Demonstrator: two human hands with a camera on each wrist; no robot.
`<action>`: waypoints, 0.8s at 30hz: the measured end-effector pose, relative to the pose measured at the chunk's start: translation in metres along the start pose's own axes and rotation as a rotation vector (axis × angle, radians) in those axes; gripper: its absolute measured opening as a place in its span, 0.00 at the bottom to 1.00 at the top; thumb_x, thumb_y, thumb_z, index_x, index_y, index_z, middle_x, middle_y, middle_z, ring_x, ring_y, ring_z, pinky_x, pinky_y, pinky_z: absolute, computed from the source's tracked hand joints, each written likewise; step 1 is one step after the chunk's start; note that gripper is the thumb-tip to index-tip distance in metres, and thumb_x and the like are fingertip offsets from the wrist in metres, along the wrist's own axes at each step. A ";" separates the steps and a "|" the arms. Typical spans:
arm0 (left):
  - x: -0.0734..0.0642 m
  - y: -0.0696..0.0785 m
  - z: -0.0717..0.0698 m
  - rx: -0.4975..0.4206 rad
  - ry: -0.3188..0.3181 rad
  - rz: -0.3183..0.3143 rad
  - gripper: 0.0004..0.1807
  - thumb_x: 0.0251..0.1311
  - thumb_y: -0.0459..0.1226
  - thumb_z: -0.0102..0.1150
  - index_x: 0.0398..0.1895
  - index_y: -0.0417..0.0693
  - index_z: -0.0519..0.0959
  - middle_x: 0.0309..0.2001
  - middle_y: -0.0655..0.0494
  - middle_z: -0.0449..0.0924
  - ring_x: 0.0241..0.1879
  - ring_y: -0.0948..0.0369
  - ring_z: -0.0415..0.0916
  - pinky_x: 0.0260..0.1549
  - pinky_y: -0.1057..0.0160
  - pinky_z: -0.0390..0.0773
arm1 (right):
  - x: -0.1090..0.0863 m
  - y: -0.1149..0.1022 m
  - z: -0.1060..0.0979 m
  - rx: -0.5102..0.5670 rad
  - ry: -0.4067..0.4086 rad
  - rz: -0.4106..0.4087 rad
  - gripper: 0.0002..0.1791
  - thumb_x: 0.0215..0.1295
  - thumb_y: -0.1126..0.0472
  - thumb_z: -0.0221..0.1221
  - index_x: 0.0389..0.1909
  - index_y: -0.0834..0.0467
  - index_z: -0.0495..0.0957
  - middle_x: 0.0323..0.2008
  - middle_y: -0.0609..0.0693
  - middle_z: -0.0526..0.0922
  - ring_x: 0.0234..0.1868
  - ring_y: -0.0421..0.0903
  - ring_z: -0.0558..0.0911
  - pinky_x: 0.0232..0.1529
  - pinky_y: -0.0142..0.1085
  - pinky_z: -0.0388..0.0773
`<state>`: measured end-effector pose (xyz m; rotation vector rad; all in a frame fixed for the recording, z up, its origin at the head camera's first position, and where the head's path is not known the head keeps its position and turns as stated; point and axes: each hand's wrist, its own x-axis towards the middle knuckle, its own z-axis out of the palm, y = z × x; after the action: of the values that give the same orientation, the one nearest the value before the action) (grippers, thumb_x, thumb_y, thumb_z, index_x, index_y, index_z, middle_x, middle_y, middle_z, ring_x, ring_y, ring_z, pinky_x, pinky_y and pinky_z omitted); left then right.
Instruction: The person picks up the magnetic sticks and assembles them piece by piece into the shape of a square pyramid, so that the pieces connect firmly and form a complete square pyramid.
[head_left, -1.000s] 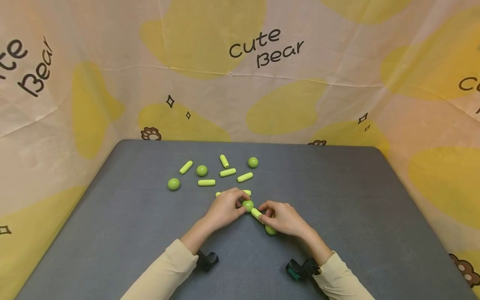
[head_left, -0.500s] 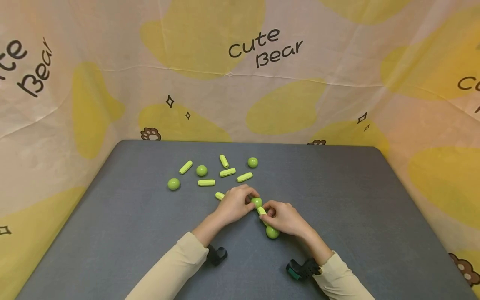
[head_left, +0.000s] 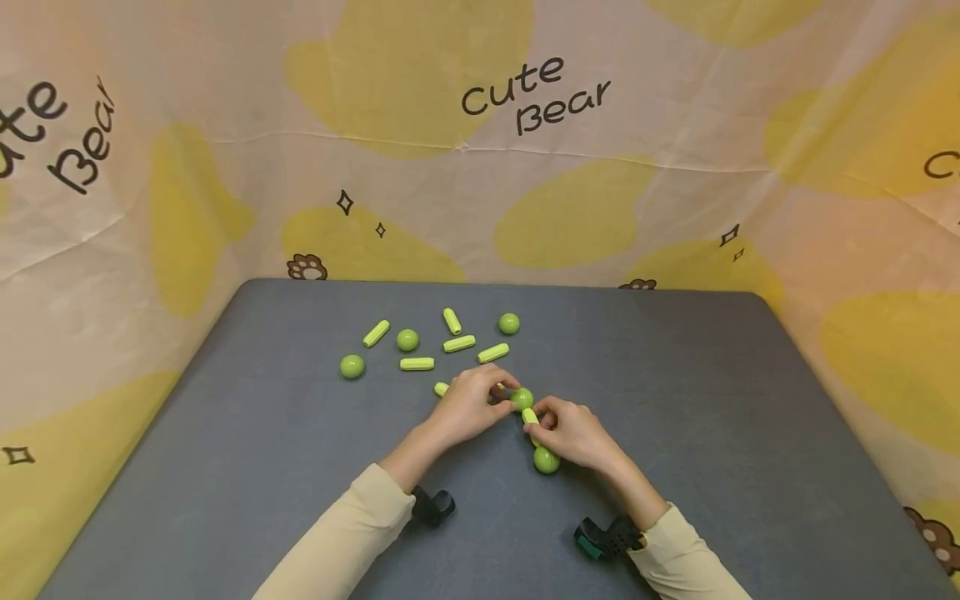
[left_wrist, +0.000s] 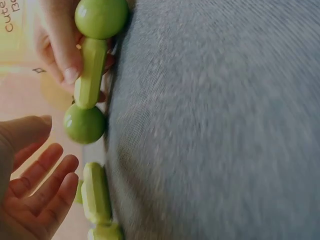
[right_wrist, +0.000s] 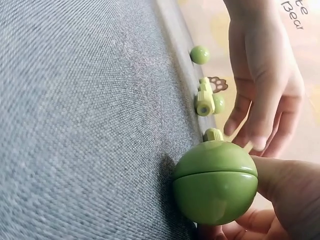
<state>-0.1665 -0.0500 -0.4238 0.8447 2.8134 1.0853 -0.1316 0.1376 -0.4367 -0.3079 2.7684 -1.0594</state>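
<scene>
In the head view, my right hand [head_left: 576,433] pinches a light-green faceted stick [head_left: 531,417] between thumb and fingers. A green ball [head_left: 547,460] joins the stick's near end, and another green ball [head_left: 522,399] sits at its far end. The left wrist view shows this ball-stick-ball piece lined up just above the grey surface. My left hand [head_left: 472,404] is beside the far ball; in the left wrist view its thumb and fingers [left_wrist: 59,185] are spread, with a gap to the ball. Behind that hand lie loose sticks, partly hidden, one end [head_left: 441,389] showing.
Farther back on the grey table [head_left: 675,400] lie several loose light-green sticks [head_left: 417,364] and three green balls, one at the left [head_left: 352,367], one in the middle [head_left: 407,339] and one at the right [head_left: 509,323]. A printed cloth [head_left: 420,208] surrounds the table.
My left hand and the far ball have moved right. The stick in my right hand has swung from slanting left to nearly pointing away. My left fingers now stand off the ball.
</scene>
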 end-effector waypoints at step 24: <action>-0.026 -0.057 -0.052 -0.012 0.061 -0.063 0.15 0.47 0.35 0.68 0.41 0.47 0.81 0.39 0.55 0.81 0.39 0.56 0.77 0.38 0.58 0.75 | -0.002 -0.001 0.001 0.033 0.036 0.084 0.11 0.55 0.56 0.63 0.37 0.57 0.79 0.20 0.41 0.78 0.20 0.36 0.73 0.25 0.31 0.69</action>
<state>-0.1819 -0.1295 -0.4247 0.7282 2.8586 1.1372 -0.1293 0.1369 -0.4368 -0.1675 2.7651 -1.0999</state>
